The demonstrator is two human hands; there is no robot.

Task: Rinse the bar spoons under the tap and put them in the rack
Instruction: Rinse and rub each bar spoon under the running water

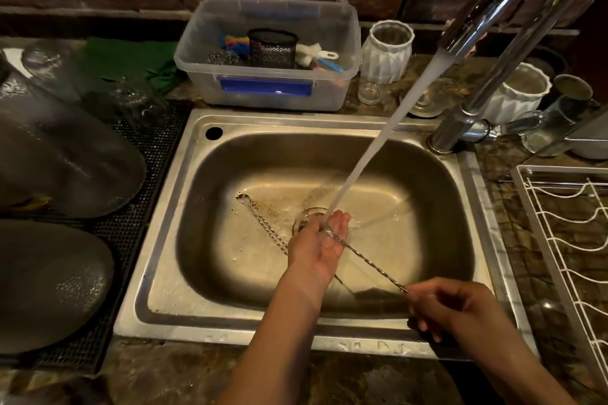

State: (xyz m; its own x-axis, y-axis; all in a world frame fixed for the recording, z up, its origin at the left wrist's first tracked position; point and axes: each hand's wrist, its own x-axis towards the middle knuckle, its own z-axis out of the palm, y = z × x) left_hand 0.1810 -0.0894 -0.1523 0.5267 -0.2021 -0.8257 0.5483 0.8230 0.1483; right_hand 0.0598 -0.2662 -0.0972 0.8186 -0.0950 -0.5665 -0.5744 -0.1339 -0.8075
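Note:
Water streams from the chrome tap (513, 6) into the steel sink (158, 273). My right hand (457, 309) pinches the end of a twisted bar spoon (371, 265) at the sink's front right. The spoon's bowl end lies across the open palm of my left hand (320, 246), right under the stream above the drain. A second bar spoon (263, 223) lies on the sink floor to the left, partly hidden behind my left hand. The white wire rack (559, 240) stands on the counter at the right edge.
A clear plastic tub (266, 89) with scrubbers and a black mesh cup sits behind the sink. White ribbed jars (386, 52) and glasses stand at the back right. Dark plates (49, 283) and upturned glasses rest on a black mat at the left.

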